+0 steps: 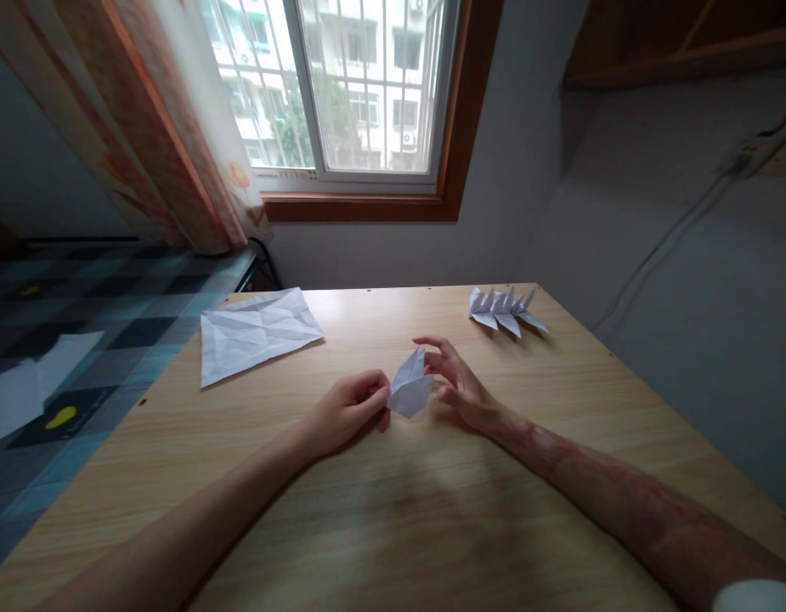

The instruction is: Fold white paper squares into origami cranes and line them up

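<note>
A small folded white paper piece (410,387) is held just above the middle of a light wooden table (393,510). My left hand (347,412) pinches its left edge with fingers curled closed. On the other side, my right hand (453,378) holds the paper's right edge between thumb and fingertips, the index finger arched over the top.
A creased white sheet (256,331) lies flat at the table's back left. A row of several folded white paper pieces (504,310) sits at the back right. A bed with a checked cover (80,340) stands left of the table. Window and curtain rise behind.
</note>
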### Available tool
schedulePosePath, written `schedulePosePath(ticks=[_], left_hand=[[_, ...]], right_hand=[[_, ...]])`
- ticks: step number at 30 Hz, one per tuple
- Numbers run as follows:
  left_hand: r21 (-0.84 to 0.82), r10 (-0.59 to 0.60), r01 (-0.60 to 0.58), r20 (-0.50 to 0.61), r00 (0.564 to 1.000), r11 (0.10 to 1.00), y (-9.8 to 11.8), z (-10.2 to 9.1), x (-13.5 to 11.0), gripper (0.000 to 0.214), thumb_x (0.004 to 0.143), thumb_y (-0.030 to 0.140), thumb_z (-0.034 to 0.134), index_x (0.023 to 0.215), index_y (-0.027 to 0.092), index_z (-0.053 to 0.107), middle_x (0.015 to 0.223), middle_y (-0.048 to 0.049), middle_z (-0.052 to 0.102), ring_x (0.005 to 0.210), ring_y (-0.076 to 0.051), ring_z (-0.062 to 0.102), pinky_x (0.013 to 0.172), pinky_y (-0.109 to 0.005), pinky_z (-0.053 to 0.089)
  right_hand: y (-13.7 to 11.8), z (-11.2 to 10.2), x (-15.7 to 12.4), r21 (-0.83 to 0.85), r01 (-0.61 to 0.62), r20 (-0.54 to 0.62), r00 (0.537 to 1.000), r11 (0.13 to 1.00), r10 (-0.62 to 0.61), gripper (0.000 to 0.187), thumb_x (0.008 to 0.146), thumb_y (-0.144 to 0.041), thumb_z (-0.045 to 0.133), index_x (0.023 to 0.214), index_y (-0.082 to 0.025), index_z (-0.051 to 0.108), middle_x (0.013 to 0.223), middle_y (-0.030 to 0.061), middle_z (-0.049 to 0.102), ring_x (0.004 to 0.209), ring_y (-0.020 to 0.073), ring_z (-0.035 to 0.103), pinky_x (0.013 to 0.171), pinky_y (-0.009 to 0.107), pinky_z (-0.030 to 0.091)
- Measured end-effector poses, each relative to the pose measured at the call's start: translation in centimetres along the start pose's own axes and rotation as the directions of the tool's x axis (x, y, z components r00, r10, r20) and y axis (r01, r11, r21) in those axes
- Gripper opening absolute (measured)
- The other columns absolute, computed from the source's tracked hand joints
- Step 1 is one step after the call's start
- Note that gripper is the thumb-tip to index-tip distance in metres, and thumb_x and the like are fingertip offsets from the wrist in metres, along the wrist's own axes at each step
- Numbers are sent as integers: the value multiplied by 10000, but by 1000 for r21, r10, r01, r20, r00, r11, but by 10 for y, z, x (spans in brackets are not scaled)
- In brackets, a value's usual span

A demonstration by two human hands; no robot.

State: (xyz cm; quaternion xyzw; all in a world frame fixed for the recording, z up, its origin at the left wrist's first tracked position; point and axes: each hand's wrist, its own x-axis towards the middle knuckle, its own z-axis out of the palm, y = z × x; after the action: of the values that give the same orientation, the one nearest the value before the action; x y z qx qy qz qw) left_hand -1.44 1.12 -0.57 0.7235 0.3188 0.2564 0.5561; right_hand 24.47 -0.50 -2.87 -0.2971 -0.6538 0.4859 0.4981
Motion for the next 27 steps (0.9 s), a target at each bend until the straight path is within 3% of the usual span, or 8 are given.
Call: schedulePosePath(ticks=[3,6,9,12,15,18,22,27], left_hand=[[-18,10,-10,-13,1000,1000,-1,0,0,443,1080,594,594,889,194,619,729,-23,719,656,-155,605,621,-244,428],[-40,11,-11,-6,1000,999,0,1,1,455,1063,611,613,892,190,629,736,-25,722,671,-159,623,636,-246,448],[-64,2,-3,-17,1000,998,3,3,1,470,1049,626,630,903,179,647,796,-38,742,692,-160,646,655,-251,470],[-66,-1,-1,-20,1000,998,5,4,0,465,1049,625,631,988,167,686,835,-40,735,687,-153,633,632,-248,454],[-5,-1,1,-3,1000,1000,3,2,-1,413,998,574,735,1041,165,696,759,8,657,641,-133,561,577,-228,384],[65,5,-6,5,1000,998,1,1,-1,346,1002,508,742,983,168,681,737,28,604,640,-125,534,569,-222,362],[42,33,-33,5,999,999,1,0,-2,247,1016,413,689,1032,167,694,859,-17,695,740,-159,625,644,-244,449],[121,59,-57,-11,998,991,8,3,-3,143,917,288,677,980,161,699,808,-1,646,688,-152,565,607,-247,423]], right_hand=[[-2,1,-1,-53,31,28,999,998,-29,1051,771,-791,885,1581,-288,443,1050,33,719,945,242,698,910,369,576],[-3,6,-1,-149,7,-53,998,989,-15,828,913,-521,882,1580,-276,457,1019,20,720,910,203,680,907,351,570],[0,10,1,-138,-16,-106,994,990,1,658,965,-353,824,1535,-266,509,920,-12,703,817,166,650,800,299,565],[4,11,2,-38,-44,-124,991,998,39,576,964,-347,815,1470,-277,549,928,-17,719,666,132,630,610,256,548],[7,11,3,7,-49,-129,990,999,49,544,953,-381,837,1417,-284,570,928,-24,733,584,120,647,535,252,555],[7,11,4,-19,-37,-183,982,999,33,542,940,-399,861,1390,-279,584,921,-29,744,586,124,677,548,258,574],[9,10,6,-69,-8,-250,968,998,-9,532,924,-417,881,1344,-265,592,957,-22,737,657,128,686,620,266,589],[9,10,4,-222,58,-359,923,973,-137,372,911,-392,905,1067,-242,603,828,-49,643,693,131,622,646,260,531]])
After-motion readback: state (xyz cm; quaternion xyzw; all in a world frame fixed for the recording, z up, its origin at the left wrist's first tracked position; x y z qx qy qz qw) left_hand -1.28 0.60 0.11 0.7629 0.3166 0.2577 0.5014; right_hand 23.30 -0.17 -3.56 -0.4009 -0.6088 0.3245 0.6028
